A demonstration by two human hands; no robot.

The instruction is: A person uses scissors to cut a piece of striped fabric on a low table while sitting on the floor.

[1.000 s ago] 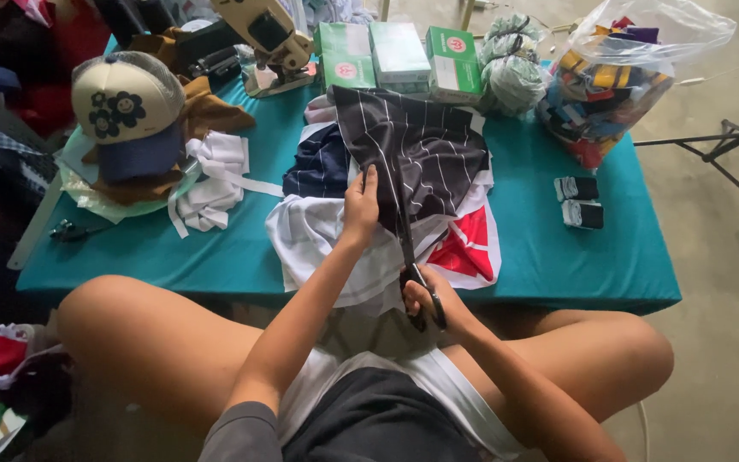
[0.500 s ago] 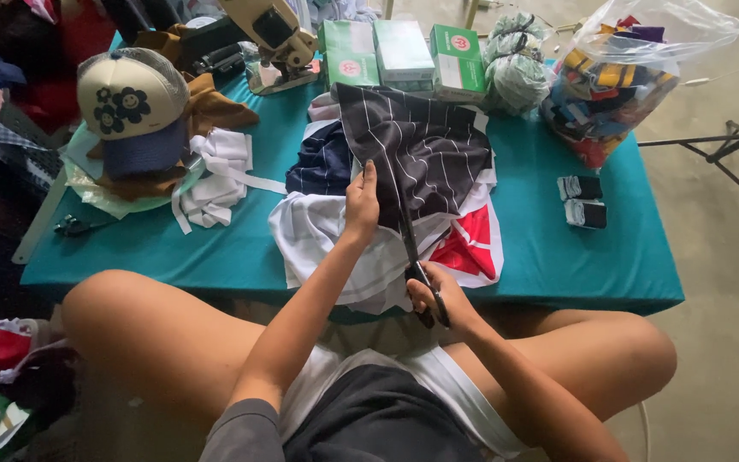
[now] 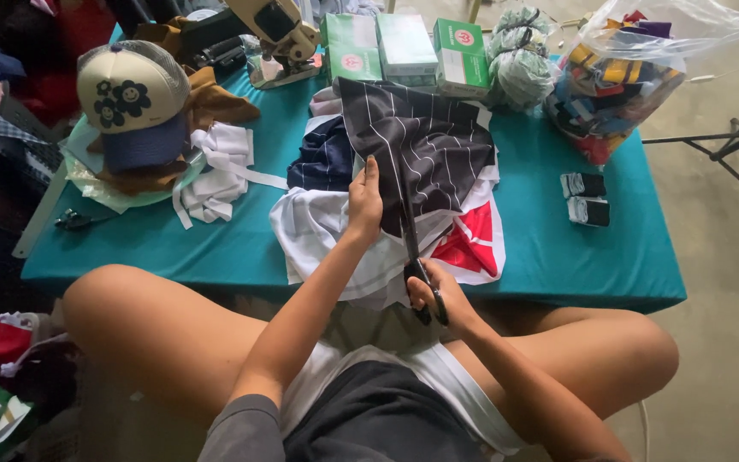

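Note:
A dark pinstriped cloth (image 3: 438, 141) lies on top of white and red fabric (image 3: 472, 244) in the middle of the teal table (image 3: 215, 248). My left hand (image 3: 363, 201) presses flat on the striped cloth's left edge. My right hand (image 3: 438, 295) grips black-handled scissors (image 3: 412, 248) at the table's near edge, their blades pointing away from me into the striped cloth. A navy garment (image 3: 322, 154) sits just left of the striped cloth.
A cream and blue cap (image 3: 130, 98) rests on brown cloth at the left, beside white strips (image 3: 224, 167). Green boxes (image 3: 404, 47), bundled green cloth (image 3: 519, 64) and a clear bag of coloured pieces (image 3: 635, 73) line the back. Two small black rolls (image 3: 588, 198) lie at right.
The view has shifted slightly; my hands and the scissors keep nearly the same place on the striped cloth.

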